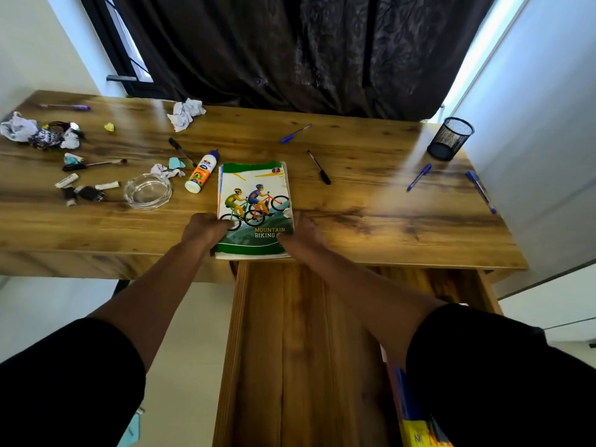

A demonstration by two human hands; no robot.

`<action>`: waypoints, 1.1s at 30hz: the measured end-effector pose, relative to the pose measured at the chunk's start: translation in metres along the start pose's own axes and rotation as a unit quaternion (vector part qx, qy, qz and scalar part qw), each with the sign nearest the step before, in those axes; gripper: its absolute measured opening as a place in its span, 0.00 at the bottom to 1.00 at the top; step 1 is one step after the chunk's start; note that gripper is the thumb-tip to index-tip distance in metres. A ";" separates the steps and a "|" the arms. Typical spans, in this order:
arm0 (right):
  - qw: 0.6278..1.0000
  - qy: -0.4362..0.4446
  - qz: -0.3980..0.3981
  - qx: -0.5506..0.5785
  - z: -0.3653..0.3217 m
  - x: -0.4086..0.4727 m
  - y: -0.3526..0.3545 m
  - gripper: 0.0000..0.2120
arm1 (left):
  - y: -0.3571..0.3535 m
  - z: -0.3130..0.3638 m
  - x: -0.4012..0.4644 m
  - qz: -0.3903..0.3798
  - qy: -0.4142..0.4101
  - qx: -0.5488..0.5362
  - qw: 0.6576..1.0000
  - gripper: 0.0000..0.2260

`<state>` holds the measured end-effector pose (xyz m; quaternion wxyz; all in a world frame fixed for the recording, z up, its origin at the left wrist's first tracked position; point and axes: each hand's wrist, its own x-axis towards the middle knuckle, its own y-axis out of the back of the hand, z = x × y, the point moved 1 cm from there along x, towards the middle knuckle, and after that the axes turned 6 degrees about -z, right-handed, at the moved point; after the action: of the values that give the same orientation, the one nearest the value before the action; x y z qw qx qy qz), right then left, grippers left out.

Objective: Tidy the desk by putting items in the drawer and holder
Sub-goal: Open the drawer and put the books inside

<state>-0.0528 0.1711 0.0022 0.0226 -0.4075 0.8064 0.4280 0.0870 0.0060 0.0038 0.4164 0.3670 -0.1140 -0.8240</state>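
Grip: left hand [206, 228] and right hand [301, 232] clasp the notebook [254, 204] edges.
Risk: notebook may snag the counter [371, 227] lip entering the drawer [300, 350].

Open drawer [290, 350]: bare wooden floor, free entry; books [416, 424] against right wall. Glue bottle [201, 171] just left of notebook [254, 201].

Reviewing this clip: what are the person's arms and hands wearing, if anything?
Both arms wear black sleeves pushed up above the elbow, leaving the forearms bare. The left hand and right hand are bare too: no gloves, and no watch, rings or wristbands show in this view. The sleeves look plain, with no visible markings.
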 end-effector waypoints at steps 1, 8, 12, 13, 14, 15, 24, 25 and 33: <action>1.000 -0.012 0.003 0.011 0.002 0.000 0.001 0.29 | 0.000 -0.001 -0.001 -0.008 -0.007 -0.007 1.000 0.15; 0.998 -0.035 -0.020 0.048 0.020 -0.011 0.008 0.29 | -0.023 -0.010 -0.032 -0.054 -0.056 -0.227 0.971 0.11; 0.997 -0.018 -0.021 0.073 0.036 -0.024 0.024 0.29 | -0.036 -0.031 -0.063 -0.102 -0.056 -0.316 0.942 0.16; 0.989 -0.022 -0.036 0.144 0.042 -0.026 0.029 0.28 | -0.041 -0.037 -0.076 -0.117 -0.061 -0.327 0.936 0.17; 0.972 -0.035 -0.061 0.224 0.049 -0.031 0.034 0.25 | -0.046 -0.043 -0.089 -0.129 -0.068 -0.337 0.930 0.17; 0.952 -0.039 -0.084 0.292 0.056 -0.035 0.039 0.24 | -0.050 -0.050 -0.101 -0.141 -0.073 -0.343 0.926 0.17; 0.906 -0.133 -0.161 0.368 0.160 -0.117 0.055 0.14 | -0.100 -0.109 -0.199 -0.287 -0.030 -0.286 0.914 0.27; 0.902 -0.141 -0.163 0.375 0.172 -0.127 0.052 0.15 | -0.105 -0.115 -0.204 -0.294 -0.024 -0.276 0.915 0.29; 0.930 -0.154 -0.173 0.286 0.220 -0.162 0.023 0.20 | -0.153 -0.159 -0.213 -0.250 0.053 -0.192 0.947 0.25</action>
<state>-0.0292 0.4370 -0.0593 0.3356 -0.4459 0.7983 0.2265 0.1876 0.2843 -0.0753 0.2651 0.3399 0.1645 -0.8872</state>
